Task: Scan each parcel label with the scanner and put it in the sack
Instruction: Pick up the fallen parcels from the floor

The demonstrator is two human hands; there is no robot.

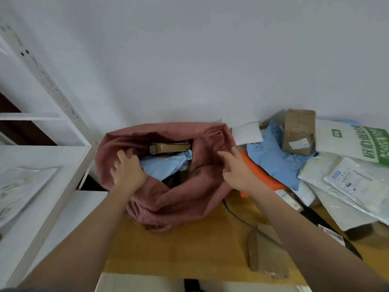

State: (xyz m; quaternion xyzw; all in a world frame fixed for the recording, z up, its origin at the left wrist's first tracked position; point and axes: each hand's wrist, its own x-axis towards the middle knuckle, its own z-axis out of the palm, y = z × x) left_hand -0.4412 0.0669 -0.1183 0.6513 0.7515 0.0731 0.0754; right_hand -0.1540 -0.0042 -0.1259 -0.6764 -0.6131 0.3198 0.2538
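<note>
Yellow-brown wooden bench (168,249) set against a plain white wall (189,60), with white metal shelving (42,144) to the left. Pink sack (168,199) slumped at the bench's far edge, mouth open, holding a light blue parcel (166,165) and a brown box (170,148). Left hand (128,171) gripping the sack's left rim, fingers curled over the fabric; right hand (237,171) on the right rim, fingers extended, thumb seemingly pinching the fabric. Right of the sack, a heap of parcels: blue mailer (273,159), taped brown carton (299,131), white-and-green bag (355,144), white labelled mailers (357,184). Flat brown parcel (265,253) near the front, black cable (237,216) across it. Scanner not identifiable
</note>
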